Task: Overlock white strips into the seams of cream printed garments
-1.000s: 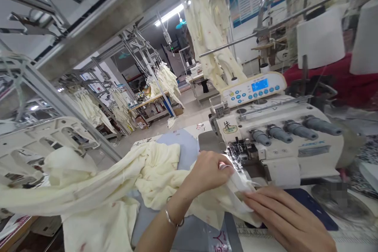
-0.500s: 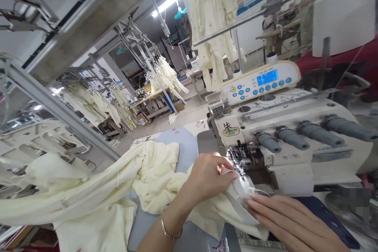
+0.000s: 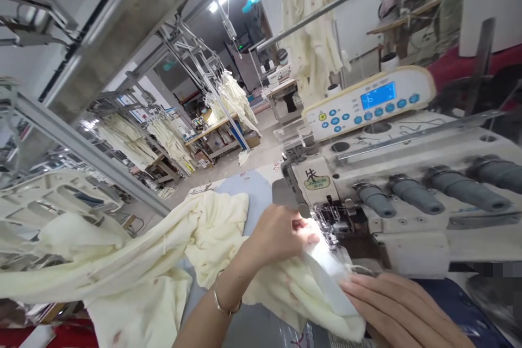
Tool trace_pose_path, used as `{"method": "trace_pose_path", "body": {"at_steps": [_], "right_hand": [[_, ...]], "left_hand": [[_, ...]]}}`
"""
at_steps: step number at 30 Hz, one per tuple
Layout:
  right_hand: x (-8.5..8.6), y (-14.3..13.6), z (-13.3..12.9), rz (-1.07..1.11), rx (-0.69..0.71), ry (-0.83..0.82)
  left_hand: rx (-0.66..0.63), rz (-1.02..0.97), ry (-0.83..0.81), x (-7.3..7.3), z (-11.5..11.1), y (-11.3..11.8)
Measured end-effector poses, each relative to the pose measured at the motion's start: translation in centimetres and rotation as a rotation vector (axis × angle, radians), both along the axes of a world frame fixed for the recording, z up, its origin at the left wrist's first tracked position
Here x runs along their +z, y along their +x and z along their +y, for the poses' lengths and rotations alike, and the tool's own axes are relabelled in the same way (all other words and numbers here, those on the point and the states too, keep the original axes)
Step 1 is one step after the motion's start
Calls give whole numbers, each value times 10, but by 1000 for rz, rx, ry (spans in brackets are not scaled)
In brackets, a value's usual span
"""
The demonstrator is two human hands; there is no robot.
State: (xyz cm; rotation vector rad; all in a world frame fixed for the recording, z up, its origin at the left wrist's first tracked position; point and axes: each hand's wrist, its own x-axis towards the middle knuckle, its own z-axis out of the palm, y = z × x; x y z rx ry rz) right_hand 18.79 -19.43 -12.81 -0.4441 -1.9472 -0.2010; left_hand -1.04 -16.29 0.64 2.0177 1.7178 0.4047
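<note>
From the head camera I see my left hand (image 3: 281,234) closed on the cream garment (image 3: 171,261), pinching its edge just in front of the presser foot (image 3: 332,223) of the sewing machine (image 3: 408,185). My right hand (image 3: 402,310) lies flat and open, palm down, pressing the same fabric on the near side of the machine. The rest of the garment trails away to the left of the machine, across the grey table (image 3: 253,201). A blue-screened control panel (image 3: 369,103) sits on top of the machine, with hanging cream garments (image 3: 314,38) beyond it.
</note>
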Motion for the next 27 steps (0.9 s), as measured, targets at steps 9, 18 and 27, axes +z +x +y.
{"method": "trace_pose_path", "body": {"at_steps": [9, 18, 27], "right_hand": [[11, -11, -2, 135, -74, -184], [12, -8, 4, 94, -21, -64], [22, -9, 10, 93, -110, -7]], "left_hand": [[167, 123, 143, -15, 7, 10], [120, 45, 118, -14, 16, 8], [-17, -72, 232, -26, 32, -5]]}}
